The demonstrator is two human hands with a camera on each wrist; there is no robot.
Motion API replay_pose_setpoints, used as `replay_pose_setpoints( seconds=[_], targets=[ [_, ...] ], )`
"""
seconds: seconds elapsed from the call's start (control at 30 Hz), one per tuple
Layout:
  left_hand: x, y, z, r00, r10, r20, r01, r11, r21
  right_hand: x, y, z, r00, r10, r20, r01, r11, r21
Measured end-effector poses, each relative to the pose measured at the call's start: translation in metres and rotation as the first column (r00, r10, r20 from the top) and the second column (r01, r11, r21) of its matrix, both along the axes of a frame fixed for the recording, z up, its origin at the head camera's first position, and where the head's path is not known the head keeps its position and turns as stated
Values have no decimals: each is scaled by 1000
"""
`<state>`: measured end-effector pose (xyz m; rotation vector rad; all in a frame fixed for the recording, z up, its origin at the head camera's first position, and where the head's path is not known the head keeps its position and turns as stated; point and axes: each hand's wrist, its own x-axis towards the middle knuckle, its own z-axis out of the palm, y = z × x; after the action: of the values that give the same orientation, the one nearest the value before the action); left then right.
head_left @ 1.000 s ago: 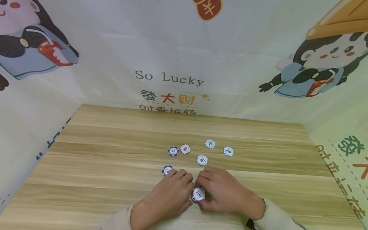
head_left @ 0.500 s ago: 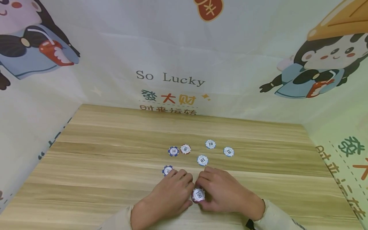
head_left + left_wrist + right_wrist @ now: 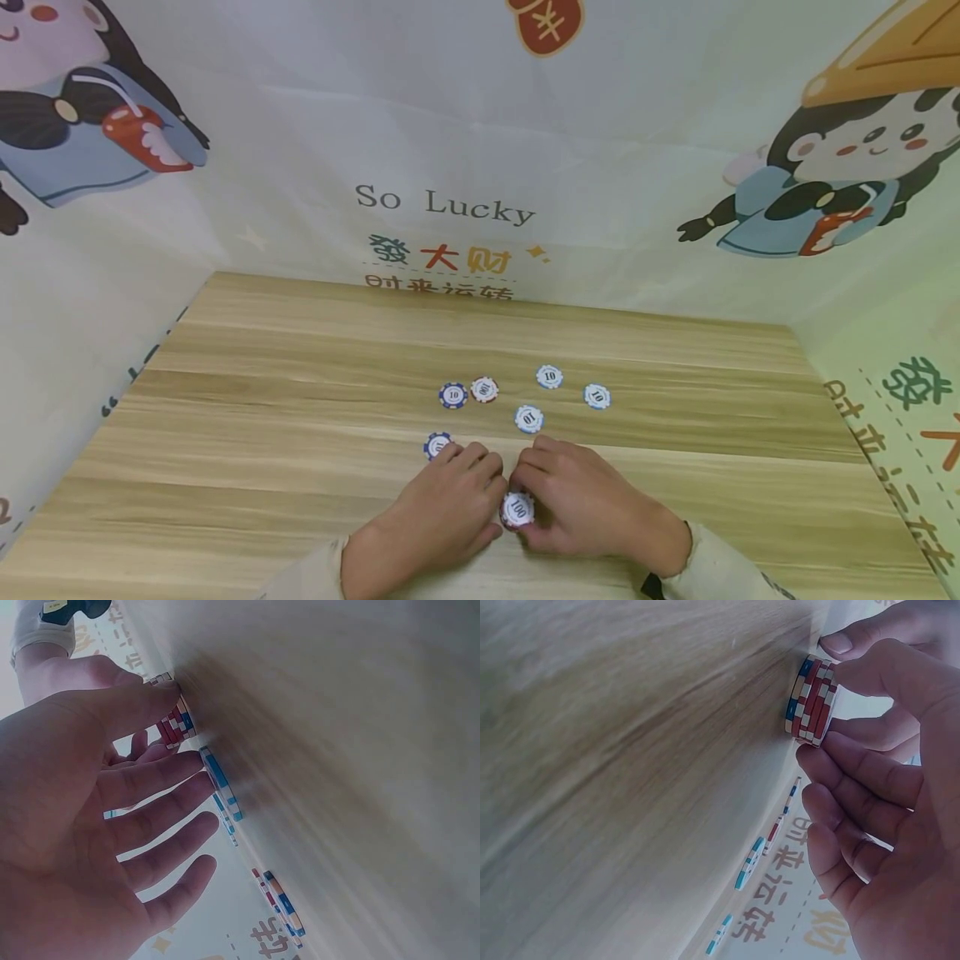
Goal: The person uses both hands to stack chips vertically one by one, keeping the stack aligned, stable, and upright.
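A short stack of poker chips (image 3: 517, 508) stands on the wooden table, its top chip marked 100. In the right wrist view, red-and-white chips (image 3: 815, 705) sit over a blue-and-yellow one at the bottom. My right hand (image 3: 581, 500) pinches the stack between thumb and fingers. Close by on the stack's left is my left hand (image 3: 442, 508), its fingers fairly straight in the left wrist view and its thumb near the chips; whether it touches them I cannot tell. A dark blue chip (image 3: 435, 444) marked 10 lies partly hidden beyond the left fingers.
Farther out on the table (image 3: 262, 400) lie a dark blue chip (image 3: 453, 395), a red-edged chip (image 3: 484, 389) and light blue chips (image 3: 528, 418) marked 10. A printed cloth (image 3: 600, 208) stands along the back and both sides.
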<state>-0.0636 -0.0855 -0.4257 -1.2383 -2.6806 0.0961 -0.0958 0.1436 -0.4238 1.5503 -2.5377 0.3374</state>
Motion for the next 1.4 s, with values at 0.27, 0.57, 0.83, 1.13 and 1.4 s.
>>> replay_pose_setpoints(
  seconds=[0.27,0.57,0.83,1.13,1.4],
  targets=[
    [-2,1,-1,1000,1,8,-1,1000,-11,0,5,-1,1000,-15,17,15,1000,-11],
    [-2,-1,-1,1000,4,9,-4,1000,-11,0,11,-3,999,-43,4,43,999,-16],
    [-2,-6,1,997,56,58,-54,998,-27,1,17,-3,998,-61,25,61,998,11],
    [-7,-15,2,989,93,111,-94,996,3,0,18,-5,997,-70,36,69,997,27],
    [-12,-17,2,993,84,77,-86,996,24,-1,17,-6,998,-61,14,61,998,2]
  ],
)
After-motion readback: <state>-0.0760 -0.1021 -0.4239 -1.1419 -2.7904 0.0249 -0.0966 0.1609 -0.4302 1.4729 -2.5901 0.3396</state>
